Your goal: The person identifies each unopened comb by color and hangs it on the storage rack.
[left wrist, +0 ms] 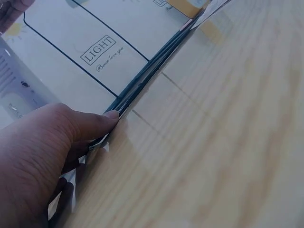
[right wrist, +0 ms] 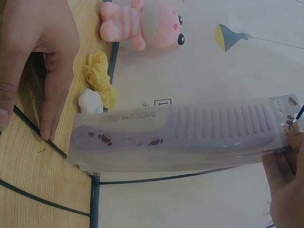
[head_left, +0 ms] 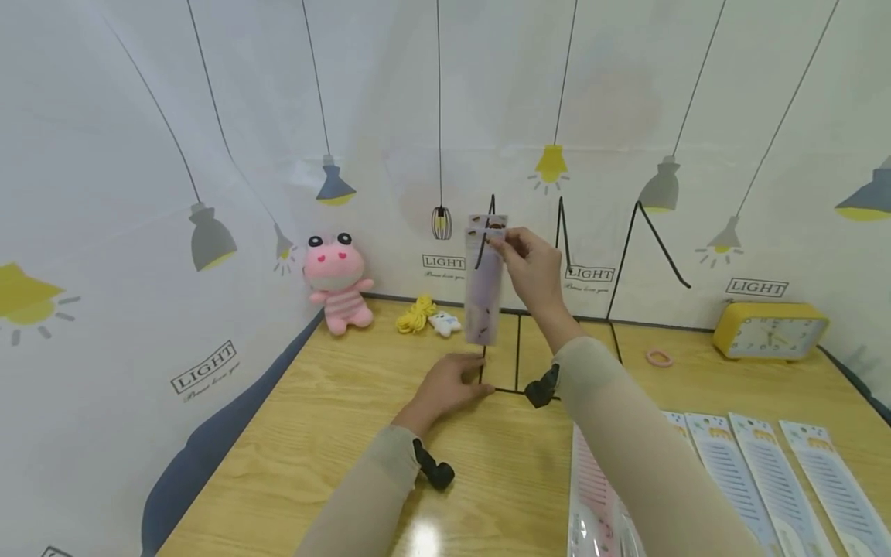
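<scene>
Packet and contents: clear plastic sleeve with a lilac wide-tooth comb (right wrist: 190, 130) sealed inside, printed "PLASTIC COMB", hanging upright above the far middle of the wooden table (head_left: 313, 433).
Right hand (head_left: 532, 267): raised, thumb and fingers pinched together on the top end of the comb packet, the rest of it dangling free.
Left hand (head_left: 445, 387): palm down on the table near its far middle, fingers mostly straight, fingertips (left wrist: 111, 116) touching a thin black wire stand (head_left: 501, 348) where the stand meets the tabletop.
More packets: flat sleeved combs (head_left: 752, 472) lying side by side along the near right edge of the table.
Far left corner: pink plush toy (head_left: 337, 282) sitting against the backdrop.
Far edge, middle: bundle of yellow cord (head_left: 416, 314) touching a small white figure (head_left: 445, 322).
Far right corner: yellow alarm clock (head_left: 769, 331), with a pink hair tie (head_left: 658, 357) lying near it.
Backdrop: white sheet printed with hanging lamps and the word "LIGHT".
</scene>
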